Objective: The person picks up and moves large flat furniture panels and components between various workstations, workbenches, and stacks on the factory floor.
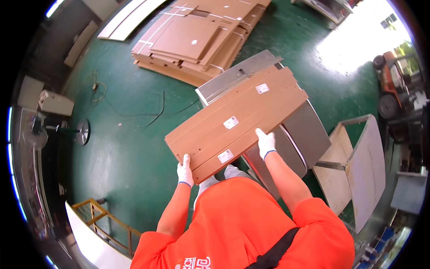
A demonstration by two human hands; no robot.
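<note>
Both hands wear white gloves with blue cuffs. Long brown panels (pixel 264 107), lying flat against one another and bearing white labels, stretch out in front of my body at a slant. My left hand (pixel 185 171) grips their left end, thumb on top. Along the near edge, right of the middle, my right hand (pixel 266 142) holds on with its thumb on the upper face and its other fingers hidden underneath. Beyond and to the right of the panels are grey box-like pieces (pixel 307 132), partly covered by them.
A strapped stack of brown panels (pixel 183 38) lies ahead on the green floor (pixel 116 152). A standing fan (pixel 83 132) and loose cables are at left. White-topped trestle (pixel 96 237) stands near left. At right are an angled pale panel frame (pixel 367 166) and a forklift (pixel 394 85).
</note>
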